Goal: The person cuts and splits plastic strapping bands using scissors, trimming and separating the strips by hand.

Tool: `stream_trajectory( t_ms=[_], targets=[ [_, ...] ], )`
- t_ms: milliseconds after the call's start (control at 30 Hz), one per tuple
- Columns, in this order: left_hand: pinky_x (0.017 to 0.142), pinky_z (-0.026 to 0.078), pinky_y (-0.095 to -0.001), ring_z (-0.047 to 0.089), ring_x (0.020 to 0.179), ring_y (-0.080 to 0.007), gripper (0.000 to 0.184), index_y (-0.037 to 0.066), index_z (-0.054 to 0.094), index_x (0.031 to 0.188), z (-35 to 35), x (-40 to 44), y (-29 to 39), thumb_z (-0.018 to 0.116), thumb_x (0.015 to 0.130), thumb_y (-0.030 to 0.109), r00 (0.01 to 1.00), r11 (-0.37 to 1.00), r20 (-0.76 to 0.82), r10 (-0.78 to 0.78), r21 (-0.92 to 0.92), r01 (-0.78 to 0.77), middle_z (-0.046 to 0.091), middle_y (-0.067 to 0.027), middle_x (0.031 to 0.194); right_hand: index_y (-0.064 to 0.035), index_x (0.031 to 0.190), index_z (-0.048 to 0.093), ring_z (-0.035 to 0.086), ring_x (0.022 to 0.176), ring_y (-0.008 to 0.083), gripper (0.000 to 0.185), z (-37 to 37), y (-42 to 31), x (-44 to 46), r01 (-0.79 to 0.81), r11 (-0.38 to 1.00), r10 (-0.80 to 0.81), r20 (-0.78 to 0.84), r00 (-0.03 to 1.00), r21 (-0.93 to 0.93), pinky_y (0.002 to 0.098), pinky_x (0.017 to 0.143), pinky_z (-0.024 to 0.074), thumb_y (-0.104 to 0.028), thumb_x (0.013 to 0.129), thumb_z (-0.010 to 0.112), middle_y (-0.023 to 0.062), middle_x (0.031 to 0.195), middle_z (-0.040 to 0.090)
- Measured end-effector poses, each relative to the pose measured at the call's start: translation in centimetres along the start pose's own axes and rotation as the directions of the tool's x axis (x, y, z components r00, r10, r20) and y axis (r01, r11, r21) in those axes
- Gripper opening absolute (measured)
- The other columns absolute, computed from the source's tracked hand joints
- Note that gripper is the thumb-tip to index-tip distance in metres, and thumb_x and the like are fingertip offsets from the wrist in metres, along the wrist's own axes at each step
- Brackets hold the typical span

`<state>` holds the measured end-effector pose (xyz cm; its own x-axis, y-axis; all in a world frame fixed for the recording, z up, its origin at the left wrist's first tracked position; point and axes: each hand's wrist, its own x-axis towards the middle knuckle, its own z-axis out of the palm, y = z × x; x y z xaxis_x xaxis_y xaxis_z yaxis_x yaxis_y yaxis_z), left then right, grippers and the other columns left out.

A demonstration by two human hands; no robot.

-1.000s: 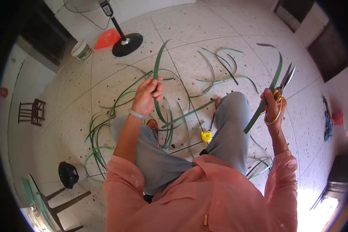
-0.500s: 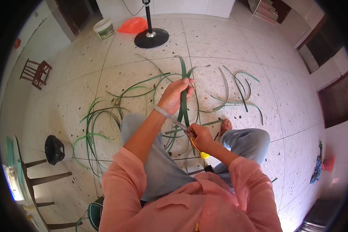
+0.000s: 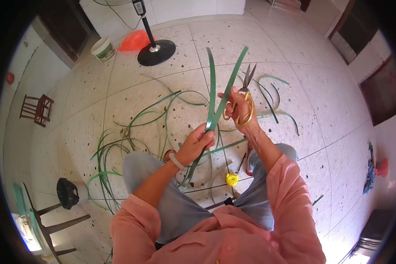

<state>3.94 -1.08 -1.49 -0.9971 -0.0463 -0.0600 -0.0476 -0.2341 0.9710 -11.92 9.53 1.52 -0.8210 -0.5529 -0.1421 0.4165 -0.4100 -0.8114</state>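
My left hand [image 3: 194,145] is closed around two flat green strips [image 3: 212,88], which cross at the fingers and spread upward in a V. Their lower ends trail down between my knees. My right hand [image 3: 240,108] holds scissors [image 3: 248,79] with gold-coloured handles looped round the fingers and dark blades pointing up, slightly parted. The right fingertips also lie against the right-hand strip; whether they pinch it I cannot tell. On the floor between my legs lies a yellow tape measure [image 3: 232,179].
Loose green strips [image 3: 103,171] lie coiled at the left, and several shorter ones [image 3: 268,99] at the right. Farther off are a fan base [image 3: 157,53], a red bag [image 3: 134,40], a white bucket [image 3: 104,49] and a small wooden chair [image 3: 38,108]. A black bag [image 3: 67,193] is lower left.
My right hand has moved up and right from near the left wrist, and the scissors now point upward. My left hand has dropped lower, and the strips' upper ends stand higher and wider apart.
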Motion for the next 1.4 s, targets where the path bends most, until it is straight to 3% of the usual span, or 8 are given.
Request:
stream_trajectory(
  t_ms=[233, 500, 633, 667, 833, 900, 1067, 1400],
  targets=[
    [0.059, 0.033, -0.0199, 0.036, 0.063, -0.0066, 0.024, 0.005, 0.046, 0.096, 1.8, -0.7, -1.6, 0.035, 0.100, 0.026, 0.994, 0.998, 0.100, -0.048, 0.051, 0.043, 0.042, 0.0020, 0.071, 0.0003, 0.085, 0.055, 0.039, 0.041, 0.0067, 0.022, 0.4, -0.2, -0.4, 0.166, 0.904, -0.150, 0.073, 0.986, -0.395, 0.0227, 0.037, 0.0323, -0.021, 0.086, 0.061, 0.0083, 0.066, 0.061],
    [0.074, 0.042, -0.0240, 0.051, 0.076, -0.0078, 0.031, 0.005, 0.054, 0.088, 0.4, 0.3, -2.7, 0.040, 0.099, 0.030, 0.935, 0.987, 0.323, -0.143, 0.113, 0.112, 0.056, -0.0003, 0.079, 0.0010, 0.077, 0.057, 0.046, 0.042, 0.0106, 0.024, -1.4, -0.9, 0.3, 0.097, 0.876, -0.090, 0.039, 0.995, -0.473, 0.0254, 0.038, 0.0365, -0.021, 0.080, 0.066, 0.0087, 0.065, 0.062],
    [0.073, 0.042, -0.0239, 0.053, 0.073, -0.0082, 0.032, 0.004, 0.055, 0.083, -0.3, -0.2, -3.9, 0.041, 0.098, 0.028, 0.886, 0.973, 0.434, -0.166, 0.220, 0.075, 0.058, -0.0013, 0.074, 0.0016, 0.083, 0.057, 0.038, 0.040, 0.0103, 0.017, -5.0, -3.0, 3.6, 0.197, 0.944, -0.215, -0.042, 0.976, -0.263, 0.0257, 0.038, 0.0336, -0.013, 0.083, 0.064, 0.0120, 0.071, 0.063],
    [0.072, 0.042, -0.0237, 0.053, 0.072, -0.0085, 0.032, 0.004, 0.055, 0.082, -0.7, -0.4, -4.1, 0.041, 0.098, 0.028, 0.881, 0.976, 0.442, -0.171, 0.198, 0.090, 0.058, -0.0019, 0.073, -0.0042, 0.076, 0.058, 0.036, 0.042, 0.0047, 0.013, -5.8, -3.8, 4.2, 0.234, 0.949, -0.257, -0.088, 0.962, -0.211, 0.0199, 0.038, 0.0275, -0.014, 0.084, 0.063, 0.0028, 0.063, 0.057],
    [0.067, 0.042, -0.0238, 0.051, 0.068, -0.0092, 0.033, 0.003, 0.054, 0.082, -1.9, -1.6, -2.7, 0.041, 0.098, 0.029, 0.884, 0.973, 0.414, -0.216, 0.162, 0.162, 0.055, -0.0019, 0.071, 0.0037, 0.090, 0.055, 0.036, 0.046, 0.0101, 0.010, -10.2, -6.4, 5.7, 0.256, 0.966, -0.241, -0.235, 0.942, 0.034, 0.0239, 0.044, 0.0314, -0.003, 0.084, 0.060, 0.0150, 0.080, 0.062],
    [0.064, 0.041, -0.0242, 0.046, 0.063, -0.0092, 0.032, 0.003, 0.053, 0.083, -2.5, -1.9, -3.0, 0.042, 0.098, 0.030, 0.869, 0.960, 0.435, -0.235, -0.036, 0.278, 0.050, -0.0007, 0.068, 0.0044, 0.091, 0.054, 0.036, 0.047, 0.0106, 0.010, -11.6, -7.0, 6.1, 0.292, 0.954, -0.261, -0.289, 0.921, 0.067, 0.0245, 0.045, 0.0312, -0.002, 0.085, 0.058, 0.0161, 0.080, 0.061],
    [0.058, 0.038, -0.0236, 0.042, 0.060, -0.0088, 0.033, 0.003, 0.050, 0.081, -3.6, -3.5, -3.5, 0.042, 0.098, 0.031, 0.865, 0.926, 0.418, -0.277, -0.122, 0.356, 0.046, 0.0006, 0.066, 0.0041, 0.091, 0.051, 0.038, 0.047, 0.0117, 0.008, -12.9, -7.5, 5.6, 0.339, 0.941, -0.303, -0.421, 0.855, 0.012, 0.0255, 0.045, 0.0319, -0.002, 0.086, 0.056, 0.0193, 0.083, 0.060],
    [0.044, 0.027, -0.0186, 0.035, 0.048, -0.0032, 0.027, 0.006, 0.050, 0.079, -4.8, -5.2, -4.0, 0.049, 0.095, 0.028, 0.868, 0.889, 0.197, -0.455, 0.162, 0.429, 0.042, 0.0054, 0.059, 0.0019, 0.079, 0.053, 0.043, 0.037, 0.0153, 0.012, -11.5, -7.7, 3.0, 0.399, 0.900, -0.430, -0.489, 0.759, -0.173, 0.0295, 0.034, 0.0338, -0.009, 0.082, 0.058, 0.0161, 0.069, 0.062]
  ],
)
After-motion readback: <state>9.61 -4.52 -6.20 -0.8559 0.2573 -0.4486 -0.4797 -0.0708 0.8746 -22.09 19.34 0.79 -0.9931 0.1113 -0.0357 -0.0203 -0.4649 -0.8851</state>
